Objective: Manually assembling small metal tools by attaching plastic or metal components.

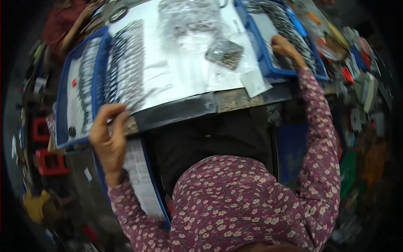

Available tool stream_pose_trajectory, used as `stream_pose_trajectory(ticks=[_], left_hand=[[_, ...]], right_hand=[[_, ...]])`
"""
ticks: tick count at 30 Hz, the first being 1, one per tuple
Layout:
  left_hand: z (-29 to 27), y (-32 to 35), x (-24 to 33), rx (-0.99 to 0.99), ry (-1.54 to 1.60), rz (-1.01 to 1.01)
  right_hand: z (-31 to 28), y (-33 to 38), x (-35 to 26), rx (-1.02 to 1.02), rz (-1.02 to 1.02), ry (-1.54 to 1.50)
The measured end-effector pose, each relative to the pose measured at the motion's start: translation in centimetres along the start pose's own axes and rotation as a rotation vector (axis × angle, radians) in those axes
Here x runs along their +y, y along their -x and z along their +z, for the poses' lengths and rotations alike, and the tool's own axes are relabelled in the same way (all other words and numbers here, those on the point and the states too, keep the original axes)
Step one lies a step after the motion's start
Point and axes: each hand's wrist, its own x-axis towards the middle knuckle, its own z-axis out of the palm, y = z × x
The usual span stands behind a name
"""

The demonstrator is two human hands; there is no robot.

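Two blue trays (63, 96) (268, 63) are sitting on the workbench (218, 103), one at each end. Two clear bags (189, 21) (224, 52) are lying between them. Two hands (108, 134) (283, 46) are showing.

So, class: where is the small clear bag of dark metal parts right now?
In the head view, the clear bag lies upper centre on the white sheet, left of the right blue tray.

The single head-worn fisheye view looks steeply down from above, close over the surface (235, 98), edges bending toward its rim.
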Motion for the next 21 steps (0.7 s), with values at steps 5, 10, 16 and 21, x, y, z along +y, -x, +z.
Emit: stream_pose_trajectory(ticks=[5,10,16,21], left_hand=[[2.6,1.0,0.1,-0.073,0.167,-0.017],[3.4,1.9,0.0,-0.045,0.32,-0.168],[4.3,2.9,-0.7,-0.085,0.547,-0.328],[5.2,4.0,-1.8,-0.076,1.056,-0.474]], right_hand=[[-0.1,0.9,-0.8,0.062,0.067,0.0],[-0.2,1.0,-1.4,0.049,0.094,-0.016],[0.1,0.4,0.2,-0.012,-0.026,-0.012],[0.4,0.6,0.7,0.06,-0.026,0.078]])
